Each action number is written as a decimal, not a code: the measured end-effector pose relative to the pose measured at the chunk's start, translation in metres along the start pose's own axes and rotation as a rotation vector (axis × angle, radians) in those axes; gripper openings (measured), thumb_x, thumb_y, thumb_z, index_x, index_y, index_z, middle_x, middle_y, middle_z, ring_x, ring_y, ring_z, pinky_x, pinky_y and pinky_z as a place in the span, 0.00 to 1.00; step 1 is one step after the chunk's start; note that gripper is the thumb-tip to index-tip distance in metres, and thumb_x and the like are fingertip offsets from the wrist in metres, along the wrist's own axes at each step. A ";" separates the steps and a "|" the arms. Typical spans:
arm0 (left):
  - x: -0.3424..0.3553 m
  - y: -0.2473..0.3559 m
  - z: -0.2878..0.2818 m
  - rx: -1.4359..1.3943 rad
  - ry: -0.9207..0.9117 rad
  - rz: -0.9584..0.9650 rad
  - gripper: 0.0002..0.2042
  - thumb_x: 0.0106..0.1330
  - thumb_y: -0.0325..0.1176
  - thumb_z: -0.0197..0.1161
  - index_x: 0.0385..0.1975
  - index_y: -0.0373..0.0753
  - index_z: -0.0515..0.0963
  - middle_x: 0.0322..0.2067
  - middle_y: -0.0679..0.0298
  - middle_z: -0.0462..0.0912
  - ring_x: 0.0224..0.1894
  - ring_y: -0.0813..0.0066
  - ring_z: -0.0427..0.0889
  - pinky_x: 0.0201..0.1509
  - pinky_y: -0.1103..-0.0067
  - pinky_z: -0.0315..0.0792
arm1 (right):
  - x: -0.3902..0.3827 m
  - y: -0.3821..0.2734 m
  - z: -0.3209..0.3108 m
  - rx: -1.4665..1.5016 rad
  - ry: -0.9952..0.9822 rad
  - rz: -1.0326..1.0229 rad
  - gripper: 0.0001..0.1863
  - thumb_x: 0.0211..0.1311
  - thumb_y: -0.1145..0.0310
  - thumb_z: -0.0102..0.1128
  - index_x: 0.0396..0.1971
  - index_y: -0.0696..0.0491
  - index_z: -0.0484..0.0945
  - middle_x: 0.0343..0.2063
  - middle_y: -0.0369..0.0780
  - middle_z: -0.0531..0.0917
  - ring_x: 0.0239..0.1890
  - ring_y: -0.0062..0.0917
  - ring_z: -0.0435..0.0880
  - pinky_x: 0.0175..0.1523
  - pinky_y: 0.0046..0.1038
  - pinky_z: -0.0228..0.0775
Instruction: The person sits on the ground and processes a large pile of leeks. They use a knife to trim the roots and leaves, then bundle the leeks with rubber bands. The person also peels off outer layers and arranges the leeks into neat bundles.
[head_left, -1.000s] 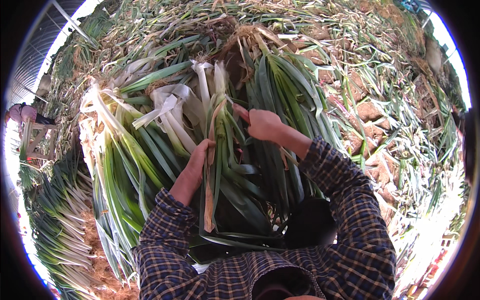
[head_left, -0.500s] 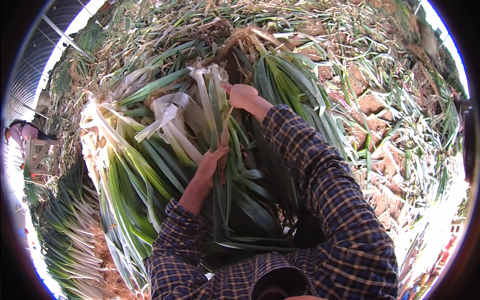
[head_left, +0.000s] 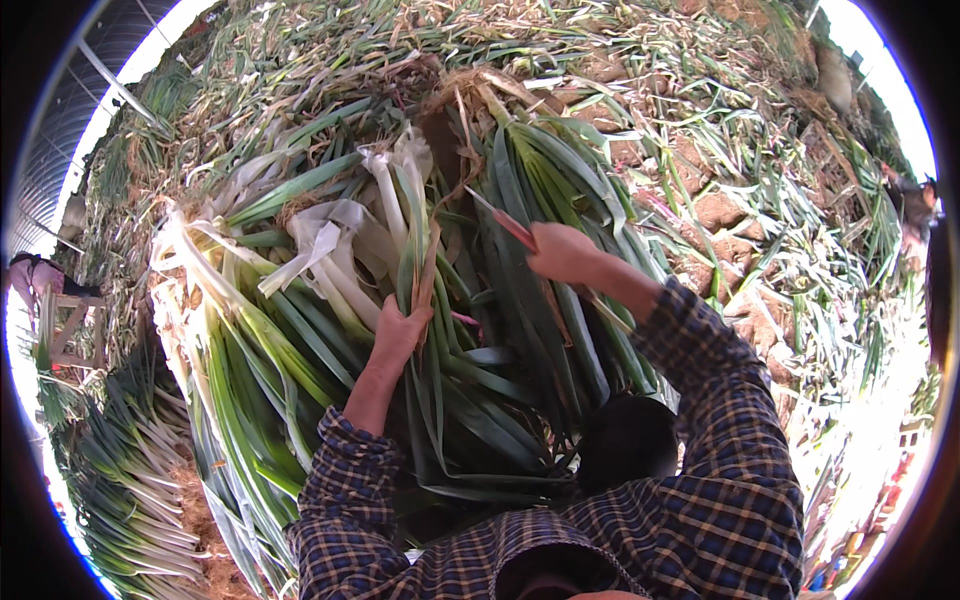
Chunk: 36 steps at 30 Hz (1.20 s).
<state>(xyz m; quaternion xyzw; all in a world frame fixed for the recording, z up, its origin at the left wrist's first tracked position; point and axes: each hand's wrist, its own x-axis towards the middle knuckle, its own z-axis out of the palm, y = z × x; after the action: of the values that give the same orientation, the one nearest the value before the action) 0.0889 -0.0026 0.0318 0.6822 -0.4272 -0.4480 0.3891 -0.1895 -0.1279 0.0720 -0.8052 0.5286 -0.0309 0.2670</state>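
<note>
My left hand is closed round the green part of a leek, whose pale end points away from me. A brown dried leaf runs along it. To the right, apart from that leek, my right hand grips a small knife by its red handle, the thin blade pointing up and left. A yellowish leaf strip shows below the right hand; whether the fingers hold it is unclear. Untrimmed leeks lie heaped at my left, and more leeks lie beyond the knife.
Cleaned leeks lie in a row at lower left. Leaf scraps cover the ground, with bare soil at right. A black round object is near my lap. A wooden stand and another person are far left.
My right hand has moved right and toward me, away from the leek, bringing the knife into plain view. My left hand keeps its grip, shifted slightly left in the picture.
</note>
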 end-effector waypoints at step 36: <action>-0.098 0.004 0.073 0.815 -0.823 1.081 0.13 0.33 0.25 0.66 0.23 0.42 0.73 0.22 0.65 0.76 0.37 0.59 0.78 0.50 0.69 0.66 | -0.096 0.028 -0.030 0.016 -0.112 0.007 0.14 0.52 0.66 0.55 0.36 0.58 0.77 0.30 0.48 0.84 0.37 0.45 0.84 0.44 0.43 0.74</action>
<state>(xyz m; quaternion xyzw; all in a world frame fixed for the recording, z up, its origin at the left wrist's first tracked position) -0.0041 0.0761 0.0414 0.2484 -0.9393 -0.2216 0.0829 -0.2651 -0.0653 0.1069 -0.8016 0.5156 0.0110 0.3025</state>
